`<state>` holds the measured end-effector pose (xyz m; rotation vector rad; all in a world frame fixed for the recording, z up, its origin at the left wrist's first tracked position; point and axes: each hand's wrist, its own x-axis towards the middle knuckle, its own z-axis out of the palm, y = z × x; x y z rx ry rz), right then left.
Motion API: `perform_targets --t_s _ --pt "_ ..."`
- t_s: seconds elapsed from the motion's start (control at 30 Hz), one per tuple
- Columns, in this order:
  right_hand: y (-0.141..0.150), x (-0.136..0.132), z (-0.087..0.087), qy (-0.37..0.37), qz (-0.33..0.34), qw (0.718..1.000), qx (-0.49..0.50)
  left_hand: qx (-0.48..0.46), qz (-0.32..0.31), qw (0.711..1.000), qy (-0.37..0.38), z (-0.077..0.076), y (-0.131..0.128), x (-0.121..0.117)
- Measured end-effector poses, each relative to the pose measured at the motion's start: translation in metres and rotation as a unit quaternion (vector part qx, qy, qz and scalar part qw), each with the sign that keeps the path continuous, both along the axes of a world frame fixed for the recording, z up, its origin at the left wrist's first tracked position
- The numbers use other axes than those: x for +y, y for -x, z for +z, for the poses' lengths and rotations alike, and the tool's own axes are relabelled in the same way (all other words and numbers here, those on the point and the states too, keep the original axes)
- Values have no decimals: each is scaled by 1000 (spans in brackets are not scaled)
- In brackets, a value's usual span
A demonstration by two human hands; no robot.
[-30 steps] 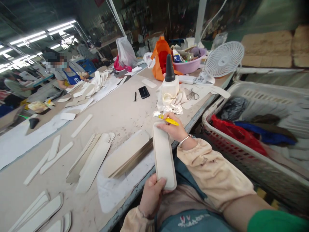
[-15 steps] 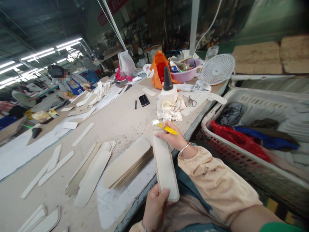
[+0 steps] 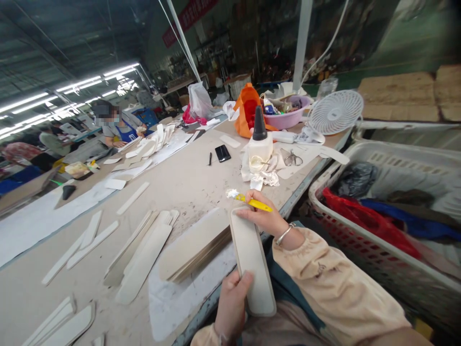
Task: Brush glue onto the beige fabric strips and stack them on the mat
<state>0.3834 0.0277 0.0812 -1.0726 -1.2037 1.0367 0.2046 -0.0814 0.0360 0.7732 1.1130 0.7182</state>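
Note:
A long off-white strip with rounded corners (image 3: 254, 269) tilts over the table's front edge. My left hand (image 3: 232, 300) is closed on its lower left side, thumb on top. With my right hand (image 3: 265, 214) I grip a yellow-handled brush (image 3: 260, 205) whose tip carries white paste; the same hand's thumb and fingers also hold the strip's far end. Just left of the strip lies a stack of similar pieces (image 3: 194, 242) on white paper (image 3: 158, 307). More loose strips (image 3: 146, 259) lie farther left.
A white bottle with a black nozzle (image 3: 260, 144), scissors (image 3: 293, 158) and a phone (image 3: 222, 153) are on the table. Behind them stand an orange bag (image 3: 245, 111), a pink basin (image 3: 284, 119) and a fan (image 3: 335, 113). On the right is a white basket (image 3: 345, 230). A co-worker (image 3: 120, 127) works at far left.
My left hand has shifted up along the strip's left edge, leaving more of its near end uncovered. The camera view has moved slightly, so the whole scene appears lower and farther right.

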Motion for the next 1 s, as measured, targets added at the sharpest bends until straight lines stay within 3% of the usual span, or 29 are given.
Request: perform_targets --t_s 0.13,0.43,0.73,1.0 --pt "1 -1 2 8 -8 1000 -11 4 1 1000 0 -1 2 -2" --pt "6 -2 -3 6 5 1000 -11 -14 66 998 3 8 -3 1" --pt "9 -2 -6 8 8 1000 -19 -16 58 998 -3 3 1 -1" --pt "15 -13 -11 -22 -4 994 -111 -55 101 993 -9 11 -2 -4"
